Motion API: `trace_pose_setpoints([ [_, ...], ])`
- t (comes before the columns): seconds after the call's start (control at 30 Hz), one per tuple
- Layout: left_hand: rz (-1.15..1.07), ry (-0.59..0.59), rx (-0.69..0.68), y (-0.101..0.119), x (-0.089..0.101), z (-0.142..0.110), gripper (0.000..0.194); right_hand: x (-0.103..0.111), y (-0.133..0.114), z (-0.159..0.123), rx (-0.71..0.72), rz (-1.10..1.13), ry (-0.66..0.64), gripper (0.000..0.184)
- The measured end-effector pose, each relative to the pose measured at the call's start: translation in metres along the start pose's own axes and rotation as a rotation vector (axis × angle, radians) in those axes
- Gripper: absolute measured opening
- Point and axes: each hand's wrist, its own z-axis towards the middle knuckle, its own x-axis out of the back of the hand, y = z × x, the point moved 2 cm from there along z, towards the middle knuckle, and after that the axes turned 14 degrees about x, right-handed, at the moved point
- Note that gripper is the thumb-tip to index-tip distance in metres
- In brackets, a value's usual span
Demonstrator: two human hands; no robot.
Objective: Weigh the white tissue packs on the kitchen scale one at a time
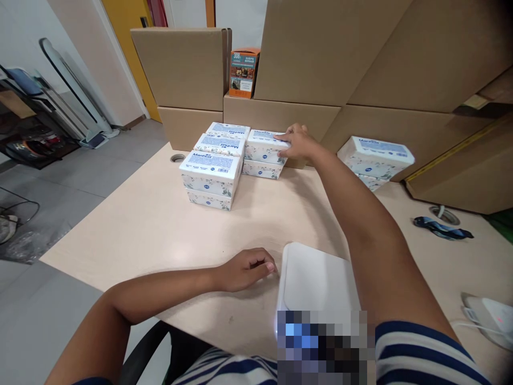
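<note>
My right hand (298,143) reaches forward and grips the right end of a tissue pack (262,145), its thumb low on the front and its fingers over the top. That pack lies on another tissue pack (262,168). Just left of them, more white floral tissue packs (210,163) stand in a row, stacked two high at the front. My left hand (246,269) rests on the table with its fingers loosely curled in and nothing visible in them. Beside it, at its right, lies a white flat-topped device (316,275); its near part is blurred out.
Large cardboard boxes (300,48) form a wall behind the table (160,224), with a small orange box (243,72) on a ledge. At the right are another tissue stack (377,158), a dark blue cloth strip (443,229) and a white corded device (491,318).
</note>
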Motion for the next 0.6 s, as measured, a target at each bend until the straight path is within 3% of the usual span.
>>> trace_pose_setpoints([
  [0.2, 0.027, 0.006, 0.011, 0.001, 0.002, 0.001, 0.074, 0.001, -0.019, -0.014, -0.009, -0.024, -0.031, 0.100],
  [0.33, 0.065, 0.006, -0.010, 0.001, 0.007, 0.002, 0.073, 0.025, -0.020, -0.056, -0.063, -0.057, -0.013, 0.107],
  [0.5, 0.103, 0.021, -0.016, -0.001, 0.013, 0.005, 0.066, 0.079, 0.019, -0.144, -0.204, -0.217, 0.091, 0.093],
  [0.6, 0.113, 0.042, -0.009, -0.003, 0.014, 0.008, 0.063, 0.103, 0.052, -0.189, -0.349, -0.266, 0.104, 0.099],
])
